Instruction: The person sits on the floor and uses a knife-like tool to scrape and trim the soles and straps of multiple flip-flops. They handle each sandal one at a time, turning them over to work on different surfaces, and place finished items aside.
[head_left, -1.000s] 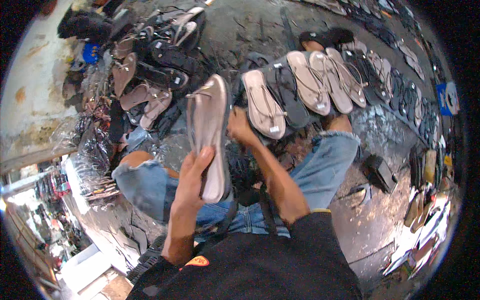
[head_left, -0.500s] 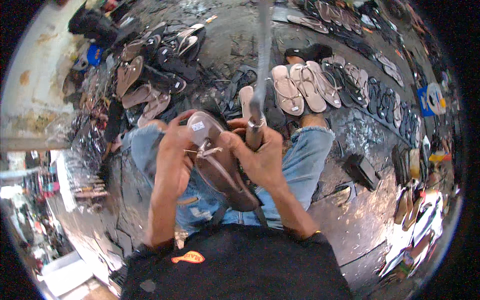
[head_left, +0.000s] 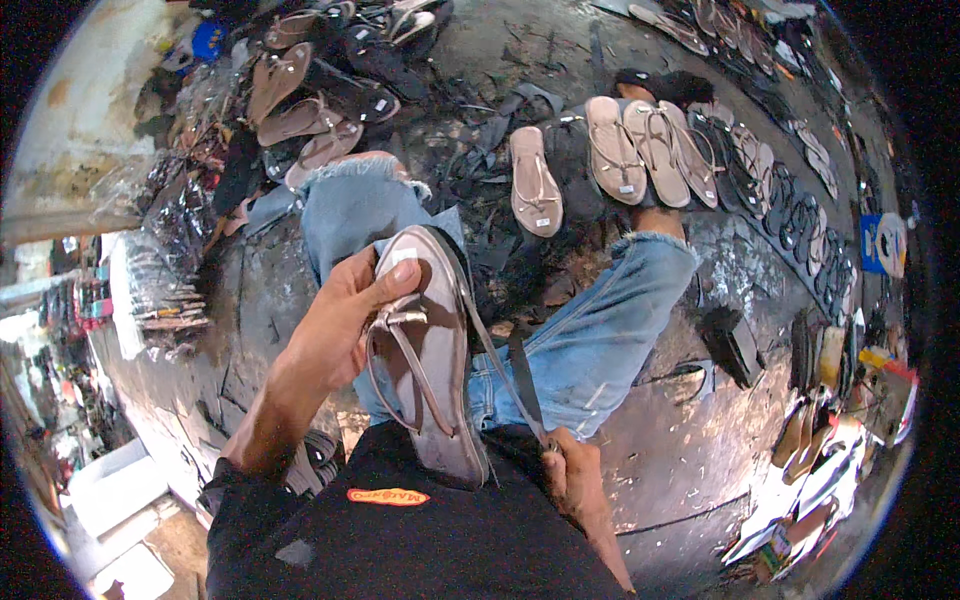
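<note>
My left hand (head_left: 345, 310) grips a beige flat sandal (head_left: 432, 360) by its toe end, holding it lengthwise over my lap with the heel near my dark shirt. A thin strap (head_left: 500, 360) runs from the sandal's toe down to my right hand (head_left: 572, 475), which is closed on the strap's end beside my right hip. My legs in torn blue jeans (head_left: 610, 330) spread out beneath the sandal.
A row of beige sandals (head_left: 620, 150) lies on the dark floor ahead, one apart (head_left: 535, 185). Brown sandals (head_left: 290, 100) pile at upper left. Dark soles (head_left: 790, 200) line the right side. A black block (head_left: 735, 345) sits by my right knee.
The sandal has been turned so its upper faces me. My right hand left the sandal and dropped toward my hip, drawing the strap out taut. The long thin tool is no longer seen.
</note>
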